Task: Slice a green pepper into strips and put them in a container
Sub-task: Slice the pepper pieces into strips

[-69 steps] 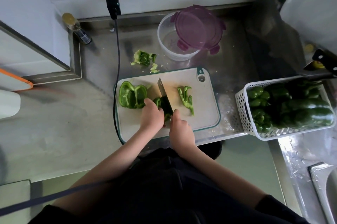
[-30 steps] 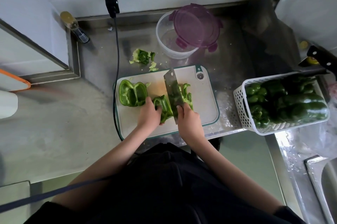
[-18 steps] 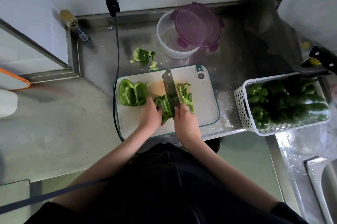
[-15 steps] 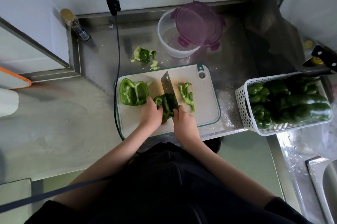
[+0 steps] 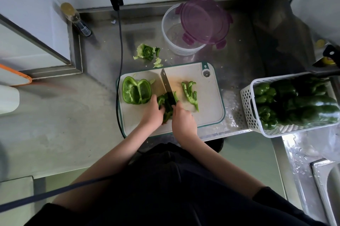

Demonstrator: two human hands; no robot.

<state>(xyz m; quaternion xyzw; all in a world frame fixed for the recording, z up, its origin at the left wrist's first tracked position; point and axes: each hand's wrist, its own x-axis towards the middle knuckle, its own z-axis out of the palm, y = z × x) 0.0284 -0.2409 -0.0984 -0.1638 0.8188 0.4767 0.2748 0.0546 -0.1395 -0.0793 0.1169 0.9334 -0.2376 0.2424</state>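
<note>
On the pale cutting board [image 5: 207,115] my left hand [image 5: 153,113] holds down a green pepper piece [image 5: 166,106] with curled fingers. My right hand [image 5: 183,120] grips the handle of a cleaver [image 5: 166,85], whose blade stands edge-down in that piece. A hollowed pepper half [image 5: 136,92] lies at the board's left. Several cut strips [image 5: 190,93] lie to the right of the blade. The clear round container [image 5: 176,36] stands behind the board, its purple lid [image 5: 204,21] resting tilted across its rim.
Pepper core and scraps [image 5: 147,53] lie on the steel counter behind the board. A white basket [image 5: 248,108] of whole green peppers stands at the right. A black cable [image 5: 120,45] runs from the wall socket past the board's left edge. A small bottle [image 5: 76,20] stands at back left.
The cleaver tilted toward the cut strips, then came back upright onto the held piece. My left hand stays on the pepper piece.
</note>
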